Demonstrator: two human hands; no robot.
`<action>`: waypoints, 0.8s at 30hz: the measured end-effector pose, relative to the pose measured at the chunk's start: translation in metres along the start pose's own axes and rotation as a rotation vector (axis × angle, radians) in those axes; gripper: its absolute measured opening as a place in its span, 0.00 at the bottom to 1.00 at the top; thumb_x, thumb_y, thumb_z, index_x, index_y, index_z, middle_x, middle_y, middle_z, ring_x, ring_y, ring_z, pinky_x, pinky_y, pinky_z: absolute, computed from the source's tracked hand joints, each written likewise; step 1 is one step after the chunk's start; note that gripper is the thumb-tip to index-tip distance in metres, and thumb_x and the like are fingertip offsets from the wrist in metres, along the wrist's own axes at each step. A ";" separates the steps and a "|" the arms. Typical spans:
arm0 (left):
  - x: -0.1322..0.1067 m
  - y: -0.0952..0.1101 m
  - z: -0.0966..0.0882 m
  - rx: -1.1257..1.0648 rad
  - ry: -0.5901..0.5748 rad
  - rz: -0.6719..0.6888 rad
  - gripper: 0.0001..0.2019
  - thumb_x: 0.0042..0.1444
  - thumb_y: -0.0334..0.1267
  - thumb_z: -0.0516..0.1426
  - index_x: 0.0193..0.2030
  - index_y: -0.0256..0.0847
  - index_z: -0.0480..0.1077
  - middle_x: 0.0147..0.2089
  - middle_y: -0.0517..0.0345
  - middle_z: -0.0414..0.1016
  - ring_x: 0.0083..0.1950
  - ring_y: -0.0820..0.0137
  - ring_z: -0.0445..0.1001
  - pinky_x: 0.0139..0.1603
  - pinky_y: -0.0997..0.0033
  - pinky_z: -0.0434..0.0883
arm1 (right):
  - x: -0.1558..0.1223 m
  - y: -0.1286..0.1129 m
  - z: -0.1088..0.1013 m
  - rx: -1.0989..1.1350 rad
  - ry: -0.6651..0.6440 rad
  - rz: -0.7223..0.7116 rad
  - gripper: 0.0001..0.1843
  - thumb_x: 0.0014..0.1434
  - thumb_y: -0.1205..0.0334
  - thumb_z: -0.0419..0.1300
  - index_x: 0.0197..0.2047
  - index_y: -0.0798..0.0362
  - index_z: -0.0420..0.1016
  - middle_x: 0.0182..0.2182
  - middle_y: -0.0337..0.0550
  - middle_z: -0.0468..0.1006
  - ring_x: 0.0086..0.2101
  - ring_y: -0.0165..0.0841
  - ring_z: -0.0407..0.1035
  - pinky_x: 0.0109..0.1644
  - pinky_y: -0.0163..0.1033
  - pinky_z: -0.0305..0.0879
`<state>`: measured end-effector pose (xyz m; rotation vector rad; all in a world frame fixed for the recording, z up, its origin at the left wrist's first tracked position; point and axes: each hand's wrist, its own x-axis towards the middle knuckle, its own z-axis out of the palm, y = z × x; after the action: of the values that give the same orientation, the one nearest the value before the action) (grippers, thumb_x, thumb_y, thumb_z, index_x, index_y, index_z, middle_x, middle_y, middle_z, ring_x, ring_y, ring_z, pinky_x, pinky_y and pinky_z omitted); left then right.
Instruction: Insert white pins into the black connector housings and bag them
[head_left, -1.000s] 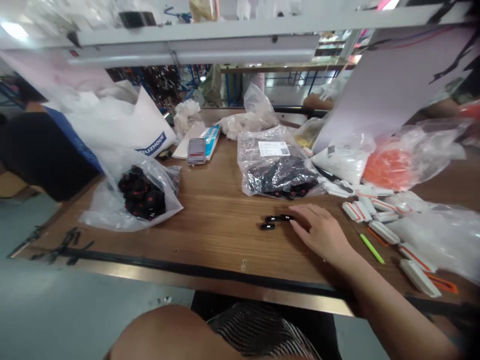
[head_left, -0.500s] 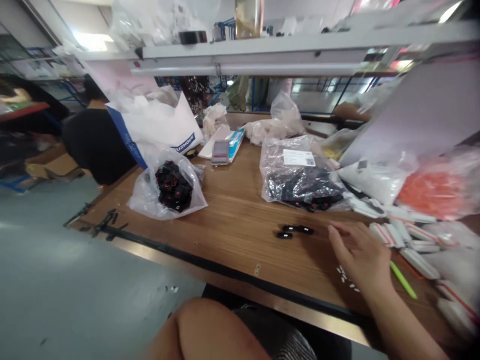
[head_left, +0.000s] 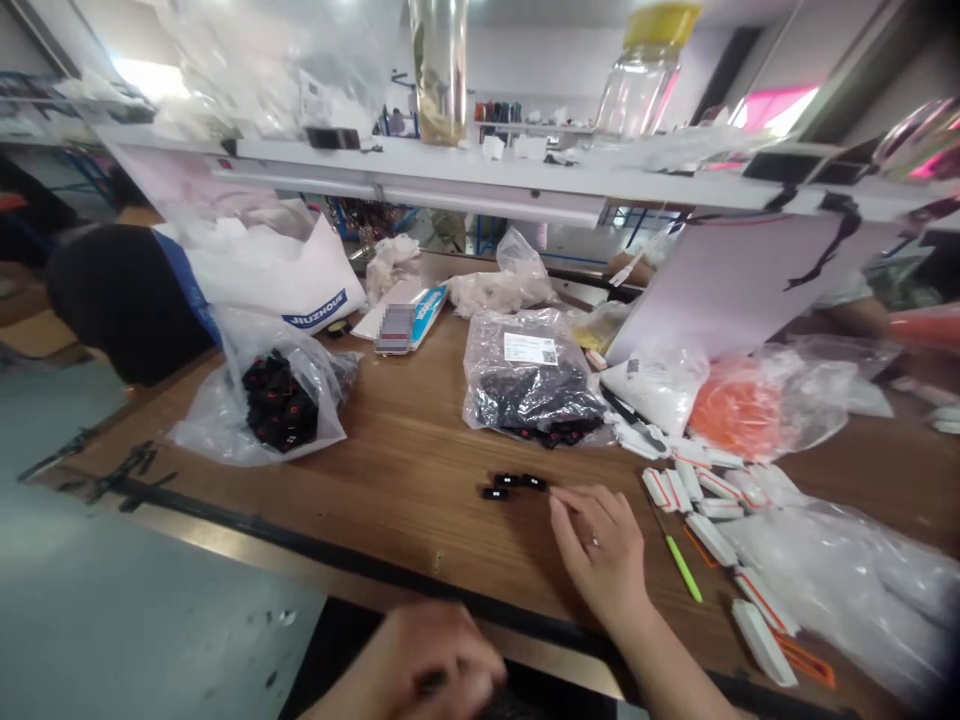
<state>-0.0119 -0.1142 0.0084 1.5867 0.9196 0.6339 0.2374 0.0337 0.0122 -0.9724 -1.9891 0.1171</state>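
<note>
A brown wood-grain tabletop (head_left: pixel 397 460) spreads across the view, with a white shelf (head_left: pixel 465 172) running above its far side. A white panel (head_left: pixel 735 290) leans at the right, and a white carrier bag (head_left: pixel 285 270) printed "JIUZHOUE" stands at the far left. At the near right lies a crumpled clear plastic bag (head_left: pixel 832 570). Next in size come a labelled clear bag (head_left: pixel 487 345) of black parts, lying beyond the middle, and an open translucent bag (head_left: pixel 206 420) with black parts marked in red, at the left. To the right of the labelled bag sit a bag of white pieces (head_left: pixel 652 390) and, just beside it, a bag with orange contents.

The left hand (head_left: pixel 442 655) is at the near edge, blurred, with its fingers curled; whether they grip anything I cannot tell. The right hand (head_left: pixel 604 550) is over the tabletop, its fingers loosely bent, thumb and forefinger tips close together; I cannot tell whether a small piece is pinched there. White casings (head_left: pixel 765 640), some with orange strips, lie scattered to its right, and nearer to that hand lies a green-handled tool (head_left: pixel 684 568). Smallest are three black pieces (head_left: pixel 508 481) with white marks, grouped on the tabletop just left of the right fingertips, one of them nearest the forefinger.
</note>
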 end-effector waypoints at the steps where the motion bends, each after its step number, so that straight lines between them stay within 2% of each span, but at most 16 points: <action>1: 0.004 -0.003 -0.009 0.060 0.149 -0.020 0.14 0.69 0.40 0.53 0.59 0.53 0.70 0.55 0.51 0.75 0.56 0.56 0.74 0.55 0.53 0.74 | -0.001 -0.001 0.001 0.012 -0.023 -0.013 0.07 0.62 0.70 0.62 0.43 0.50 0.76 0.35 0.42 0.81 0.34 0.36 0.74 0.40 0.44 0.63; 2: 0.008 -0.007 -0.017 0.218 0.444 -0.052 0.13 0.70 0.40 0.51 0.56 0.52 0.72 0.52 0.52 0.77 0.54 0.57 0.75 0.55 0.54 0.74 | -0.001 -0.003 0.002 0.030 -0.043 -0.024 0.07 0.62 0.70 0.62 0.43 0.50 0.76 0.34 0.42 0.81 0.34 0.35 0.74 0.40 0.45 0.62; 3: 0.012 -0.012 -0.024 0.387 0.682 -0.086 0.11 0.69 0.40 0.52 0.53 0.49 0.73 0.50 0.51 0.78 0.53 0.57 0.76 0.55 0.53 0.74 | -0.002 -0.005 0.004 0.052 -0.059 -0.034 0.07 0.62 0.70 0.61 0.42 0.50 0.76 0.34 0.42 0.80 0.33 0.35 0.74 0.40 0.45 0.62; 4: 0.015 -0.017 -0.030 0.545 0.833 -0.107 0.10 0.69 0.40 0.53 0.50 0.47 0.75 0.49 0.51 0.79 0.52 0.56 0.76 0.54 0.51 0.74 | -0.003 -0.007 0.005 0.074 -0.070 -0.040 0.07 0.62 0.70 0.61 0.43 0.50 0.76 0.34 0.41 0.80 0.33 0.35 0.73 0.41 0.45 0.62; 5: 0.018 -0.023 -0.034 0.684 0.921 -0.112 0.10 0.67 0.41 0.54 0.48 0.46 0.75 0.49 0.50 0.79 0.51 0.55 0.76 0.54 0.49 0.73 | -0.003 -0.009 0.005 0.094 -0.079 -0.046 0.07 0.63 0.70 0.61 0.43 0.49 0.75 0.33 0.41 0.80 0.33 0.35 0.73 0.41 0.46 0.62; 6: 0.021 -0.027 -0.037 0.792 0.963 -0.115 0.09 0.66 0.41 0.55 0.47 0.45 0.76 0.50 0.49 0.79 0.52 0.54 0.75 0.54 0.48 0.73 | -0.004 -0.011 0.006 0.111 -0.083 -0.050 0.07 0.63 0.70 0.60 0.43 0.49 0.75 0.33 0.41 0.80 0.32 0.35 0.73 0.42 0.46 0.62; 9: 0.025 -0.036 -0.039 0.926 0.939 -0.129 0.09 0.65 0.41 0.56 0.48 0.45 0.76 0.53 0.50 0.78 0.55 0.54 0.74 0.55 0.48 0.72 | -0.005 -0.016 0.006 0.150 -0.087 -0.056 0.08 0.63 0.70 0.60 0.43 0.48 0.75 0.32 0.40 0.80 0.32 0.36 0.73 0.41 0.47 0.62; 18: 0.024 -0.039 -0.039 0.902 0.960 -0.160 0.08 0.66 0.41 0.55 0.46 0.44 0.75 0.53 0.52 0.78 0.54 0.57 0.75 0.57 0.49 0.70 | -0.008 -0.022 0.003 0.177 -0.074 -0.039 0.08 0.63 0.69 0.60 0.43 0.47 0.76 0.30 0.39 0.79 0.29 0.35 0.72 0.41 0.47 0.61; 24: 0.025 -0.035 -0.040 0.918 0.973 -0.151 0.09 0.67 0.40 0.54 0.43 0.44 0.75 0.50 0.52 0.79 0.51 0.58 0.75 0.54 0.52 0.72 | -0.008 -0.032 0.001 0.197 -0.069 -0.087 0.09 0.62 0.71 0.61 0.43 0.48 0.75 0.29 0.38 0.79 0.29 0.33 0.71 0.42 0.46 0.60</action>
<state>-0.0380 -0.0699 -0.0188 1.9468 2.2727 0.9720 0.2194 0.0069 0.0200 -0.7638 -2.0355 0.2964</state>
